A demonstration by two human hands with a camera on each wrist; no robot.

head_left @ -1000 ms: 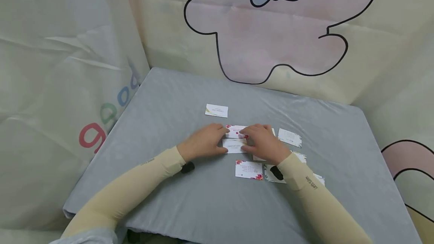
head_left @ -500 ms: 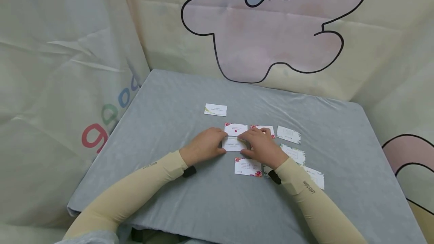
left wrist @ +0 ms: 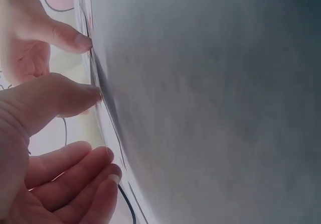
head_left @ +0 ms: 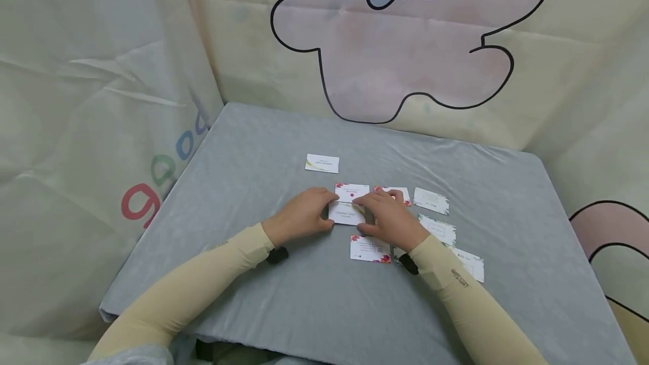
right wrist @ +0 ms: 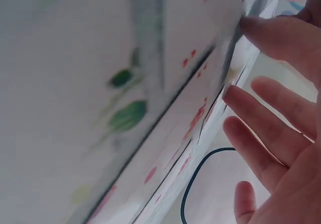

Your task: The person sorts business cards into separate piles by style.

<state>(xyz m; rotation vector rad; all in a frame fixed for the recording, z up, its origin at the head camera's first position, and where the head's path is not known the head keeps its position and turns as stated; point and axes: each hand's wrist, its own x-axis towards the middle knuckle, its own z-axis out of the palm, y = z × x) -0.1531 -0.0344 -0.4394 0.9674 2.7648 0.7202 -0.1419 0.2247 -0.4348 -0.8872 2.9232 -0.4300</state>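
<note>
A white card point(head_left: 346, 213) with printed lettering and a gold-toned corner lies on the grey cloth between both hands. My left hand point(head_left: 299, 216) touches its left end, thumb at the near corner and fingertips at the far one. At the right end rest the thumb and fingertips of my right hand point(head_left: 392, 217). Just beyond lies a red-flowered card point(head_left: 352, 191), its near edge against the white card. In the left wrist view, the thumb of my left hand point(left wrist: 20, 143) meets the card edge, fingers loosely bent. The right wrist view has my right hand point(right wrist: 296, 158) with fingers spread.
Another red-flowered card point(head_left: 370, 249) lies nearer me. A second one point(head_left: 403, 193) is partly behind the right hand. Green-leaf cards point(head_left: 431, 200) lie to the right, some under the right forearm. A gold-cornered card point(head_left: 322, 163) sits farther back on the cloth-covered table point(head_left: 263, 303).
The white card between my hands has slid slightly left, both hands staying at its ends. A second ago the right hand covered more of the red-flowered card on the right.
</note>
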